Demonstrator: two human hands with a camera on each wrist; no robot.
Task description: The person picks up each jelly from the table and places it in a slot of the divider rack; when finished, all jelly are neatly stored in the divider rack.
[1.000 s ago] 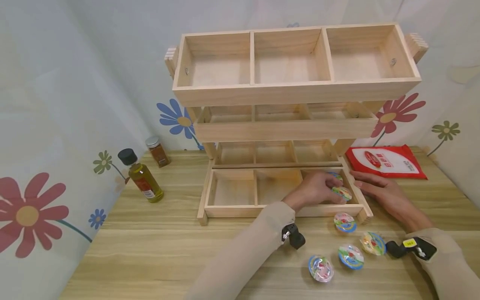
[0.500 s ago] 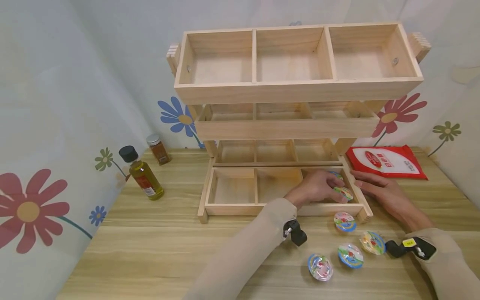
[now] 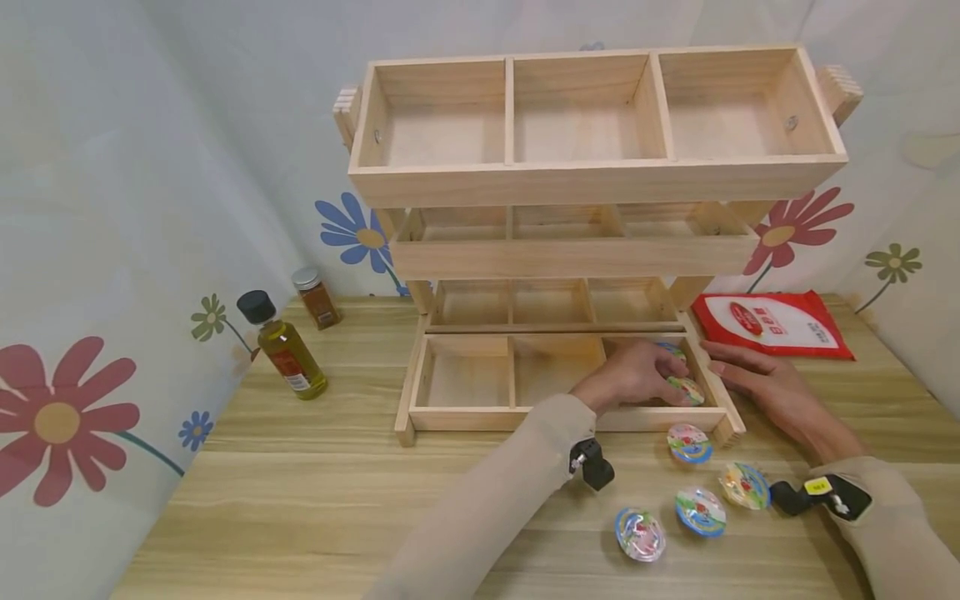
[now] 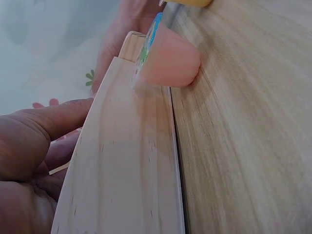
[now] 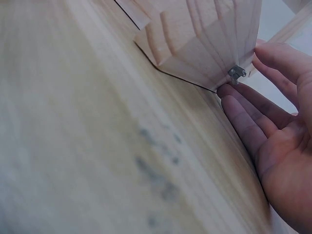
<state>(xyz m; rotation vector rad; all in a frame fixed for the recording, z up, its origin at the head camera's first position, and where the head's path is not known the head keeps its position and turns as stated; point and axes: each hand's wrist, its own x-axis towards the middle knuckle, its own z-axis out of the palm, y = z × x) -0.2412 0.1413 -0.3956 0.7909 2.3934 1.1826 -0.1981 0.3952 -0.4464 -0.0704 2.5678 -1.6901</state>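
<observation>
In the head view my left hand (image 3: 637,375) reaches into the right compartment of the bottom wooden tray (image 3: 465,422). Its thumb and fingers pinch a jelly cup (image 3: 687,390) with a printed lid. Behind that, another jelly cup (image 3: 672,351) lies partly hidden in the same compartment. The left wrist view shows my left hand (image 4: 29,151) reaching over the pale front board (image 4: 122,165). My right hand (image 3: 772,387) rests against the tray's right side, fingers extended. In the right wrist view its fingertips touch the wooden end piece (image 5: 204,44), near a small metal fitting (image 5: 236,73).
Several jelly cups lie on the table before the rack, one (image 3: 689,443) near its right foot. A red and white bag (image 3: 780,323) lies at right. An oil bottle (image 3: 292,358) and a spice jar (image 3: 317,300) stand at left. Higher wooden trays (image 3: 592,185) overhang the bottom one.
The head view has shifted slightly. Both hands stay in nearly the same places, the left with the jelly cup in the compartment, the right at the tray's side.
</observation>
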